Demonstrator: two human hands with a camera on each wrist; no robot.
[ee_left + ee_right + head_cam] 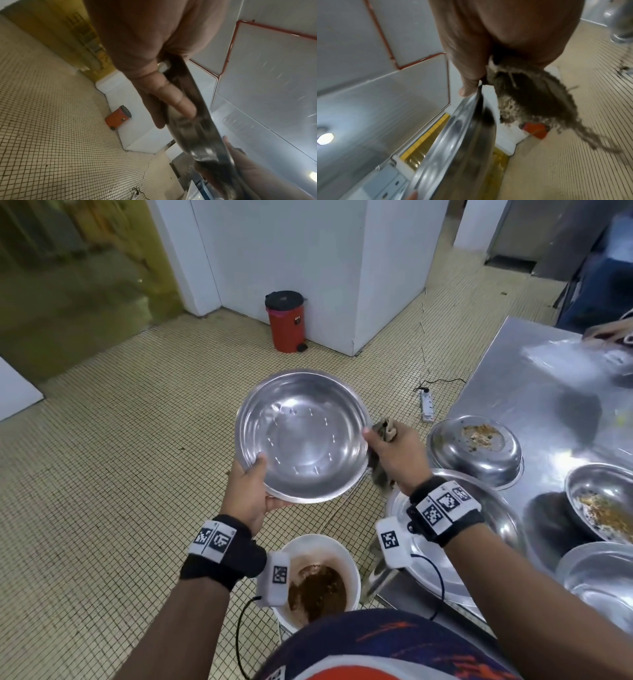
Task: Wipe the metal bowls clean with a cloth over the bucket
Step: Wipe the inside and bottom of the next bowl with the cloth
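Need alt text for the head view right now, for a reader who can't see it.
Left hand and right hand hold a clean-looking metal bowl above a white bucket of brown slop, the right also gripping a grey cloth. Dirty bowls wait on the steel table.

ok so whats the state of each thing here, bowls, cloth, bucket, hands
held bowl: tilted up, inside looks clean
cloth: bunched at the held bowl's right rim
left hand: grips the near-left rim
right hand: holds the cloth, thumb on the rim
bucket: on the floor, brown waste inside
upside-down bowl: on the table, food residue on its base
dirty bowl: upright, food scraps inside
red bin: lid shut
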